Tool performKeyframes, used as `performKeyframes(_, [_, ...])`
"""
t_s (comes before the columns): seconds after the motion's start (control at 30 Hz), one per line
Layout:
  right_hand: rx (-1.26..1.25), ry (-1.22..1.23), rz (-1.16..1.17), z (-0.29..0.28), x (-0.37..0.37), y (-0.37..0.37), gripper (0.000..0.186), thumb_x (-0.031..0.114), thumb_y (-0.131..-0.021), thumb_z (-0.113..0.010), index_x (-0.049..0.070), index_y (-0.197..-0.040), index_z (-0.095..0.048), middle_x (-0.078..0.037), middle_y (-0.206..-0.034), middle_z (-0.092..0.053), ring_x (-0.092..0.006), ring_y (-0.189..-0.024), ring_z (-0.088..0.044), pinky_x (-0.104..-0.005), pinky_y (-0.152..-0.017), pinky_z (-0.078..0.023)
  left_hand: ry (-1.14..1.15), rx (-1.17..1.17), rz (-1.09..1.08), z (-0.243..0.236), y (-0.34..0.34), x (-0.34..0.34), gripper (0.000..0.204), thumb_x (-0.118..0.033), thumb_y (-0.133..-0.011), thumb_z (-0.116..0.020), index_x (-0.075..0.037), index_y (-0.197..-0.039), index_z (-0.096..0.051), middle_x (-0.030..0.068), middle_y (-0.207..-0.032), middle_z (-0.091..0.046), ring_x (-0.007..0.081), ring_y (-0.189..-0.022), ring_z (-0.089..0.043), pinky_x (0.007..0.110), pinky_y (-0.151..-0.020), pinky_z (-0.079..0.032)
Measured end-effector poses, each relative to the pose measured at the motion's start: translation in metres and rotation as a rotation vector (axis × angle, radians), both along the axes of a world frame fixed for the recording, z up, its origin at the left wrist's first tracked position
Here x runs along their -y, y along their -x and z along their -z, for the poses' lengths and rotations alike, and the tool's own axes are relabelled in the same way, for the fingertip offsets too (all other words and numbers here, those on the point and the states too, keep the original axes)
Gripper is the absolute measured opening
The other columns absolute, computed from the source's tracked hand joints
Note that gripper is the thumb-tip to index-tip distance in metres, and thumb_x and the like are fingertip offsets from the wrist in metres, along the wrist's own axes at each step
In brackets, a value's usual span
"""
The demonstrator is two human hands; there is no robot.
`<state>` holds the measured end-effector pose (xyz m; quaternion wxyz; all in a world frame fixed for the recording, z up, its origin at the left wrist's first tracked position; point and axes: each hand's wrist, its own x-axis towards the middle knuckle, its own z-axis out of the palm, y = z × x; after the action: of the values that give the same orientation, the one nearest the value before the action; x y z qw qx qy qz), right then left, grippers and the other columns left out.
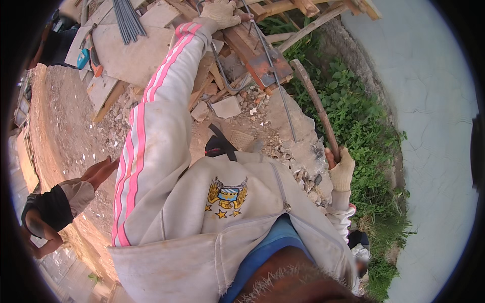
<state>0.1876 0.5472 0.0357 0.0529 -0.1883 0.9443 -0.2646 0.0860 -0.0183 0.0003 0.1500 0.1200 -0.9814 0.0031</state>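
My left hand (pixel 221 13), in a cream glove with bare fingertips, reaches far forward over a thick wooden beam (pixel 252 53). Its fingers are bent against a thin steel rod (pixel 270 63), which runs across the beam and back toward me past upright metal pins. Part of the grip is out of sight at the upper edge. On the right, my gloved right hand (pixel 342 171) is closed around the lower end of a long brown bar (pixel 317 103). The bar leans up and away, its bent top close to the beam's end. A bent steel rod (pixel 222 76) hangs left of the beam.
At upper left, a bundle of steel rods (pixel 128 20), a hammer (pixel 94 53) and a blue tape measure (pixel 83 58) lie on boards. Rubble (pixel 308 187) covers the ground before me. Green plants (pixel 358 116) line a pale wall (pixel 434 151). Another person (pixel 50 209) is at left.
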Motion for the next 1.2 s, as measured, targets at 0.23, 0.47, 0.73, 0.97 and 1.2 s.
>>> performKeyframes(0.23, [0.016, -0.047, -0.022, 0.006, -0.022, 0.004, 0.032, 0.027, -0.09, -0.08, -0.001, -0.092, -0.065, -0.019, -0.069, -0.062, -0.0394, -0.063, -0.064, -0.0417, -0.058, -0.048, -0.021, 0.215, -0.085, -0.002, 0.007, 0.007, 0.083, -0.05, -0.091, -0.059, -0.013, -0.161, -0.034, 0.0156, -0.169, -0.025, 0.0343, -0.155, -0.027, 0.062, -0.123, -0.021])
performKeyframes(0.47, [0.115, 0.102, 0.022, 0.032, -0.036, 0.003, 0.039, 0.031, -0.094, -0.079, 0.002, -0.083, -0.055, -0.002, -0.059, -0.046, -0.0109, -0.055, -0.041, -0.0301, -0.051, -0.035, -0.252, -0.186, -0.286, 0.001, 0.01, 0.034, 0.062, -0.033, -0.088, -0.069, -0.011, -0.144, -0.055, 0.0205, -0.143, -0.056, 0.0391, -0.131, -0.055, 0.049, -0.107, -0.047])
performKeyframes(0.73, [0.13, 0.271, 0.022, 0.034, -0.009, 0.025, 0.033, 0.022, -0.091, -0.078, -0.002, -0.085, -0.056, -0.007, -0.066, -0.05, -0.0166, -0.063, -0.044, -0.0368, -0.058, -0.041, -0.328, -0.196, -0.369, 0.011, 0.028, 0.061, 0.022, -0.021, -0.083, -0.072, -0.017, -0.104, -0.077, 0.0158, -0.114, -0.067, 0.0366, -0.118, -0.061, 0.048, -0.102, -0.048])
performKeyframes(0.97, [0.171, 0.328, -0.082, 0.038, 0.018, 0.051, 0.034, 0.022, -0.091, -0.077, 0.0, -0.083, -0.053, -0.005, -0.066, -0.045, -0.0142, -0.064, -0.041, -0.0337, -0.058, -0.038, -0.286, -0.199, -0.362, 0.006, 0.023, 0.064, 0.023, -0.028, -0.082, -0.076, -0.018, -0.103, -0.077, 0.0164, -0.112, -0.068, 0.0374, -0.115, -0.062, 0.047, -0.098, -0.05])
performKeyframes(1.2, [0.19, 0.358, -0.059, 0.014, 0.023, 0.042, 0.036, 0.028, -0.093, -0.077, 0.002, -0.083, -0.053, 0.0, -0.067, -0.046, -0.0118, -0.066, -0.041, -0.0302, -0.059, -0.038, -0.324, -0.19, -0.362, 0.005, 0.024, 0.059, 0.029, -0.029, -0.084, -0.07, -0.018, -0.111, -0.075, 0.0152, -0.121, -0.065, 0.0358, -0.124, -0.058, 0.048, -0.103, -0.048])
